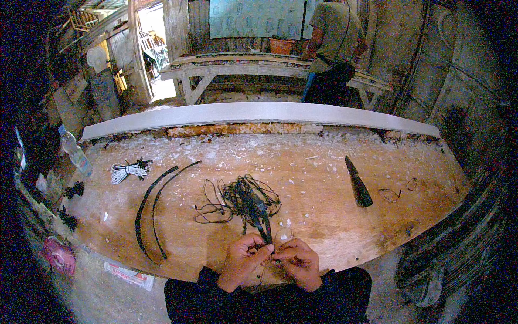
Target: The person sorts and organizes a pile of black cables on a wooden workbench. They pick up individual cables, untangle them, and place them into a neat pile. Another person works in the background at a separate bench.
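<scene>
I am viewing a wooden workbench (324,216) from above, and all positions below are taken from it. My left hand (243,259) and right hand (298,262) are working side by side at the bench's near edge, about midway along it. Both are closing their fingertips on a thin dark cord (264,229) in a pinch between thumb and forefinger; the fingers are curled in tight, with the two hands nearly touching where the cord is passing between them. The cord is running up from the hands into a tangle of dark cord (240,200) that is lying on the bench top just beyond the hands, toward the middle of the bench.

Two long black strips (151,208) are lying curved on the left part of the bench, well apart from the hands. A small bundle of white string (125,171) is sitting beyond them, near the bench's far left corner. A dark tapered tool (358,183) is lying on the right part of the bench, its thick end pointing toward the near edge. Pale chips and flakes are scattered across the far half of the bench top. A long pale board (259,113) is lying along the bench's far edge. A clear plastic bottle (74,151) is standing just off the bench's left end. Another person (334,48) is standing beyond the far edge, turned away, at a second bench.
</scene>
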`<state>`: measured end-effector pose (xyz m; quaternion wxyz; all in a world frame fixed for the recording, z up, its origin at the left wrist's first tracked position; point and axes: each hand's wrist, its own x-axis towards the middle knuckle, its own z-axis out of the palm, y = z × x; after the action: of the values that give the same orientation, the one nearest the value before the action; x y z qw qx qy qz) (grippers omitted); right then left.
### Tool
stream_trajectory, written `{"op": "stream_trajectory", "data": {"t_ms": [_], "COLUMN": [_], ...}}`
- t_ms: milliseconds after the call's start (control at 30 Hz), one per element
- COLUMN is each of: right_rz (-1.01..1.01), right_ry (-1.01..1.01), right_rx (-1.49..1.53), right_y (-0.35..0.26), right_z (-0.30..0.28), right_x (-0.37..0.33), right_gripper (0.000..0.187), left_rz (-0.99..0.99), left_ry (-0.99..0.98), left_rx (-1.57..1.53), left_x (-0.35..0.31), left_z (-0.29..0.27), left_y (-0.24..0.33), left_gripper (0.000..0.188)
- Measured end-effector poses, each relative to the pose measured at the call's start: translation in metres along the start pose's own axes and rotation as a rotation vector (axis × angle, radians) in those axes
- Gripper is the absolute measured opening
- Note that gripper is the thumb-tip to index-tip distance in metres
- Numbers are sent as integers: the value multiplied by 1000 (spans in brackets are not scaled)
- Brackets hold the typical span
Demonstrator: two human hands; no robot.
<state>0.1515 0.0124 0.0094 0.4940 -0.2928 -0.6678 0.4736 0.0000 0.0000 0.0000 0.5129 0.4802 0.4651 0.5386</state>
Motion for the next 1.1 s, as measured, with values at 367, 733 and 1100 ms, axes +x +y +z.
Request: {"op": "stream_trajectory", "data": {"t_ms": [367,733,1100], "right_rz": [102,353,394], "right_ry": [38,23,73], "right_rx": [212,241,474], "right_y": [7,11,7], "right_z": [2,-1,-1], "right_x": [-3,-2,3], "right_gripper": [11,6,11], "left_rz": [-47,-5,135], "left_ry": [15,-96,-127], "left_rx": [-127,-253,-286], "left_x": [0,-2,-3], "left_z": [2,0,4], "left_y": [4,1,0], "left_gripper": [11,12,14]}}
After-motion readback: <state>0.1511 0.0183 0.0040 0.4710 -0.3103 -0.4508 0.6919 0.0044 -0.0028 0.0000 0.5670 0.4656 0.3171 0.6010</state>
